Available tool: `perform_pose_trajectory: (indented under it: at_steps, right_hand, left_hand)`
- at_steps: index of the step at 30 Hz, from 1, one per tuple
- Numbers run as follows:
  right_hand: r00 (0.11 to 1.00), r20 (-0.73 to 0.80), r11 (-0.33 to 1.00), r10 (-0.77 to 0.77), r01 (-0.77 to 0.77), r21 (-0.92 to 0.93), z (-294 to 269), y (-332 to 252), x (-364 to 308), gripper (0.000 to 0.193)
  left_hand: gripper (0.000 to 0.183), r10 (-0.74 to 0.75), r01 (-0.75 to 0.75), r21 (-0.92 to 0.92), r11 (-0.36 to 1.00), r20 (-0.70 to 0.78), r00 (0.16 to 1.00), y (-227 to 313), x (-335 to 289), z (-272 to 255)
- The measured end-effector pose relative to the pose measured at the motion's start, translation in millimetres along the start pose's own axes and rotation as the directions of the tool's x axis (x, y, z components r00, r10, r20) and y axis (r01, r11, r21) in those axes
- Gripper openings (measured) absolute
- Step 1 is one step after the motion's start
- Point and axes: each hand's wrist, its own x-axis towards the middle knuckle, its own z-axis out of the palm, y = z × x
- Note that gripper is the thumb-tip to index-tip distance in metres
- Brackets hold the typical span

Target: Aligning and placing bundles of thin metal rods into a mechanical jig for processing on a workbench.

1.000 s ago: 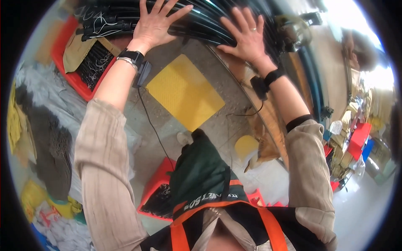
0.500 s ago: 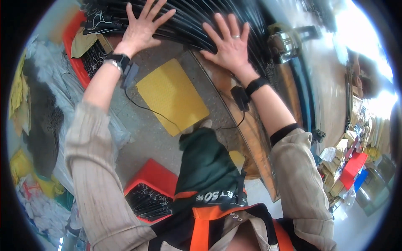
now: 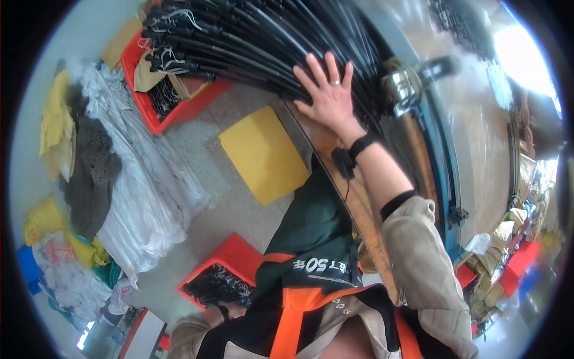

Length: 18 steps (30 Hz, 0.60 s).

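Observation:
My right hand (image 3: 330, 99), a ring on one finger, lies with fingers spread on a large bundle of long black rods (image 3: 263, 45). White cord loops hang from the rods' left ends. The bundle rests on a wooden bench (image 3: 326, 140). My left hand (image 3: 237, 311) is low at my side, beside a red bin (image 3: 238, 256) that holds more thin black pieces (image 3: 216, 285) with white cords. Its fingers are hidden behind my dark apron (image 3: 311, 239), so whether they hold anything does not show.
Another red bin (image 3: 156, 124) with cardboard and black pieces stands under the rods' left ends. A yellow board (image 3: 265, 154) lies on the floor. White plastic sheeting (image 3: 143, 203) covers the left side. A metal clamp-like device (image 3: 402, 87) sits right of the rods.
My left hand has left the rods and dropped back to my side by the near red bin. My right hand stays on the rods. The view has shifted slightly.

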Motion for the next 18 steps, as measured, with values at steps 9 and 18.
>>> perform_pose_trajectory:
  at_steps: [9,18]
  right_hand:
    - [0.996,0.087,0.989,0.027,-0.039,0.141,-4.3,21.1,7.8,0.074]
    - [0.994,0.087,0.986,0.072,-0.084,0.145,-0.6,34.6,26.2,0.075]
  left_hand:
    - [0.04,-0.082,0.072,0.057,0.996,0.209,0.974,-153.2,149.1,-71.1]
    - [0.029,-0.177,0.143,0.107,0.984,0.48,0.859,-294.8,247.9,-129.1]
